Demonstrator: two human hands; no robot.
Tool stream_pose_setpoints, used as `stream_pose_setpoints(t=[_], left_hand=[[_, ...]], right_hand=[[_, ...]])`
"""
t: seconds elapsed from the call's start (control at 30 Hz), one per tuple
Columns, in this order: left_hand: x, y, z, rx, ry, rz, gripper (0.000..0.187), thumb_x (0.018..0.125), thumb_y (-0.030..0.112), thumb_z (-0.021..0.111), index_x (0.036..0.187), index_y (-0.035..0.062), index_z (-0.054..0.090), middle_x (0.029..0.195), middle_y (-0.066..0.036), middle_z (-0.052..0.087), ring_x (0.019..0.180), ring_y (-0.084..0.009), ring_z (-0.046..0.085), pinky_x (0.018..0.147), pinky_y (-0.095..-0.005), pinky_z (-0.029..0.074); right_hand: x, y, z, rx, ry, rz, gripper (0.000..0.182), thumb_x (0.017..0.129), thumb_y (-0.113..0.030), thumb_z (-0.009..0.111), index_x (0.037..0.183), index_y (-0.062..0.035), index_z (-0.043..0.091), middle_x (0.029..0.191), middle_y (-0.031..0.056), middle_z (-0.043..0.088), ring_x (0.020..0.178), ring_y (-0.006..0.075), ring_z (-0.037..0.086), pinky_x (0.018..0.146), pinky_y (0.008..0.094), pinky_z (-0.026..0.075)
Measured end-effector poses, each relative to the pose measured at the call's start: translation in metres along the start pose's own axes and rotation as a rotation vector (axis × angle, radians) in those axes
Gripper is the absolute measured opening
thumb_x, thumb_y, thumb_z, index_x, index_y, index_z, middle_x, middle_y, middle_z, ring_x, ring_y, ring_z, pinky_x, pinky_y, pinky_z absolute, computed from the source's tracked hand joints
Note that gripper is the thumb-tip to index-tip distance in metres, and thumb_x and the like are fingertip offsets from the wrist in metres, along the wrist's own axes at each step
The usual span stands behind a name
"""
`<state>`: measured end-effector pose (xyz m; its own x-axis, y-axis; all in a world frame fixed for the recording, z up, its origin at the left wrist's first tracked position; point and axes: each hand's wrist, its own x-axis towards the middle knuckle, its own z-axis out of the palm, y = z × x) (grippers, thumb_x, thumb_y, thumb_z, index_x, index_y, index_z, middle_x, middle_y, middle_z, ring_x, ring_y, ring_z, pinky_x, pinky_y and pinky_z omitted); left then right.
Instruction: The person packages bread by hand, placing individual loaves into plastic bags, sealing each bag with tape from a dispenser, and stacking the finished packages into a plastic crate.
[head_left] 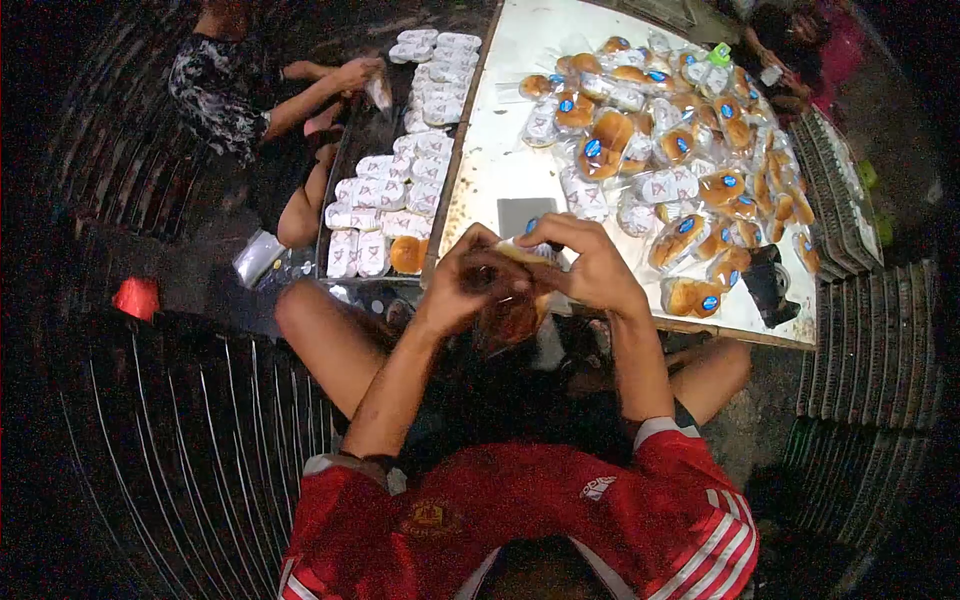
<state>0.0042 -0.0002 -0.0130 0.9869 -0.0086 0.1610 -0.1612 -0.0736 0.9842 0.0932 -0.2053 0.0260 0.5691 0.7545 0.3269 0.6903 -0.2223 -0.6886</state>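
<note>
A bread roll in a clear plastic bag (510,318) hangs between my two hands, in front of the near edge of the white table. My left hand (462,282) is closed on the gathered upper part of the bag. My right hand (592,265) pinches the other side of it, with a small blue sticker (531,225) at its fingertips. Partly behind my fingers, the roll shows only its brown lower part. Just beyond my hands, a grey rectangular pad (528,212) lies on the table.
A large pile of bagged rolls (690,150) with blue stickers covers the white table (475,190). Left of it, a tray (322,225) holds rows of white-wrapped rolls (375,192). A black tape dispenser (768,288) stands at right. Another person's hand (358,74) holds a bag at far left.
</note>
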Motion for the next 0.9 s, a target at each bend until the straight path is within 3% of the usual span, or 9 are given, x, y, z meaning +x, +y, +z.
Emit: stream_pose_setpoints(t=[0.1, 0.17, 0.37, 0.53, 0.57, 0.6, 0.67, 0.8, 0.9], left_hand=[[0.004, 0.001, -0.006, 0.043, -0.028, 0.049, 0.019, 0.07, 0.007, 0.086, 0.086, 0.0048, 0.076, 0.09, -0.001, 0.056, 0.087, -0.0161, 0.056, 0.081, -0.0282, 0.045], [0.004, 0.002, -0.007, 0.056, -0.064, 0.023, 0.02, 0.069, 0.006, 0.086, 0.086, 0.0042, 0.077, 0.091, -0.001, 0.055, 0.089, -0.0159, 0.055, 0.08, -0.0282, 0.045], [0.011, 0.014, -0.005, -0.014, -0.202, 0.051, 0.018, 0.068, -0.001, 0.083, 0.084, 0.0022, 0.076, 0.093, -0.001, 0.054, 0.092, -0.0145, 0.054, 0.082, -0.0269, 0.045], [0.022, 0.007, -0.003, 0.036, -0.177, 0.101, 0.025, 0.071, -0.005, 0.079, 0.094, 0.0028, 0.075, 0.1, -0.002, 0.056, 0.096, -0.0142, 0.056, 0.087, -0.0272, 0.046], [0.023, 0.007, -0.003, 0.07, -0.079, 0.106, 0.028, 0.072, -0.005, 0.079, 0.099, 0.0031, 0.074, 0.102, -0.002, 0.057, 0.097, -0.0142, 0.057, 0.087, -0.0272, 0.047], [0.025, 0.007, -0.003, 0.102, 0.011, 0.111, 0.031, 0.073, -0.005, 0.078, 0.103, 0.0033, 0.073, 0.103, -0.002, 0.058, 0.097, -0.0142, 0.058, 0.088, -0.0272, 0.049], [0.025, 0.015, -0.009, -0.315, 0.205, -0.17, 0.041, 0.084, 0.003, 0.076, 0.123, 0.0024, 0.063, 0.108, -0.005, 0.06, 0.092, -0.0141, 0.062, 0.086, -0.0281, 0.056], [0.023, 0.001, -0.036, -0.482, 0.331, -0.241, 0.027, 0.091, 0.003, 0.068, 0.116, -0.0024, 0.061, 0.115, -0.015, 0.066, 0.105, -0.0205, 0.066, 0.093, -0.0298, 0.053], [0.019, -0.002, -0.027, -0.531, 0.245, -0.203, 0.012, 0.091, 0.002, 0.068, 0.101, -0.0039, 0.066, 0.113, -0.016, 0.067, 0.107, -0.0242, 0.067, 0.097, -0.034, 0.052]], right_hand=[[-0.002, 0.012, -0.01, 0.286, -0.113, -0.077, 0.033, 0.075, -0.005, 0.081, 0.105, -0.0002, 0.068, 0.107, 0.0103, 0.067, 0.099, 0.0246, 0.065, 0.088, 0.037, 0.049], [-0.011, 0.008, -0.014, 0.367, -0.23, 0.116, 0.033, 0.076, -0.006, 0.081, 0.105, 0.0013, 0.068, 0.111, 0.0106, 0.065, 0.102, 0.0248, 0.063, 0.09, 0.0368, 0.049], [-0.02, 0.001, -0.012, 0.186, -0.341, -0.099, 0.035, 0.076, -0.024, 0.082, 0.104, -0.0045, 0.073, 0.118, 0.0124, 0.067, 0.118, 0.0262, 0.058, 0.1, 0.038, 0.046], [-0.043, 0.044, 0.034, 0.353, -0.339, -0.041, 0.035, 0.087, -0.039, 0.072, 0.105, -0.0091, 0.075, 0.092, 0.0105, 0.074, 0.089, 0.0237, 0.068, 0.084, 0.0367, 0.051], [-0.049, 0.071, 0.035, 0.407, -0.188, -0.15, 0.035, 0.088, -0.038, 0.071, 0.105, -0.0085, 0.076, 0.089, 0.0104, 0.073, 0.081, 0.0222, 0.067, 0.079, 0.0362, 0.052], [-0.051, 0.068, 0.013, 0.339, -0.091, -0.033, 0.033, 0.09, -0.036, 0.069, 0.104, -0.0073, 0.076, 0.085, 0.0098, 0.072, 0.074, 0.0197, 0.066, 0.072, 0.0354, 0.052], [-0.051, 0.039, -0.052, 0.101, 0.026, 0.434, 0.029, 0.092, -0.03, 0.066, 0.1, -0.0042, 0.076, 0.079, 0.0079, 0.069, 0.06, 0.014, 0.062, 0.057, 0.0337, 0.05], [-0.084, 0.078, -0.09, 0.293, 1.176, 0.599, 0.033, 0.104, -0.026, 0.051, 0.113, 0.0006, 0.067, 0.089, 0.0095, 0.069, 0.06, 0.016, 0.064, 0.053, 0.031, 0.052], [-0.073, 0.076, -0.075, 0.382, 1.186, 0.45, 0.038, 0.106, -0.028, 0.048, 0.127, 0.0012, 0.058, 0.099, 0.0128, 0.07, 0.068, 0.0195, 0.068, 0.059, 0.0322, 0.056]])
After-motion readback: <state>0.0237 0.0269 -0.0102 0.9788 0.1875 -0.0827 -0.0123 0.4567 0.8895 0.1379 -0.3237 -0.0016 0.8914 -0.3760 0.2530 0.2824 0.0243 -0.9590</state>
